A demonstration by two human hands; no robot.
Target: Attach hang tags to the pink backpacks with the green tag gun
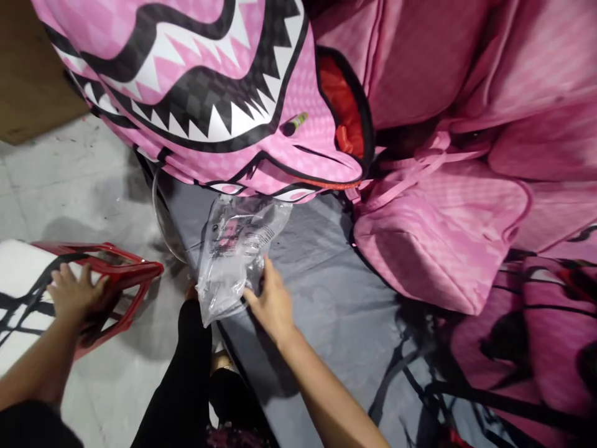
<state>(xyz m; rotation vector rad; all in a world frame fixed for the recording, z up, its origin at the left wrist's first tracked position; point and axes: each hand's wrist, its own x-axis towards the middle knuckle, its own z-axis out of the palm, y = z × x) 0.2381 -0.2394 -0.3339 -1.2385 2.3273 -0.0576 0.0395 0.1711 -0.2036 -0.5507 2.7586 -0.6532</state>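
My right hand (pixel 273 305) pinches the near edge of a clear plastic bag (pixel 224 274) between thumb and fingers. Printed text and a barcode-like patch show on the bag, which lies at the table's edge. My left hand (pixel 77 289) rests with fingers spread on a red plastic stool (pixel 140 274), whose white top carries black straps. Just beyond the plastic bag lies a pink checkered backpack (pixel 298 87) with a toothed-mouth print. Its pocket gapes on a red lining (pixel 342 102). A small black-and-green cylinder (pixel 295 124) lies on the backpack.
Several pink backpacks (pixel 429 236) are heaped along the right side of the grey-covered table (pixel 321 274). Black straps (pixel 448 392) trail at the lower right. A brown box (pixel 40 74) stands on the pale floor (pixel 41 177) at the upper left.
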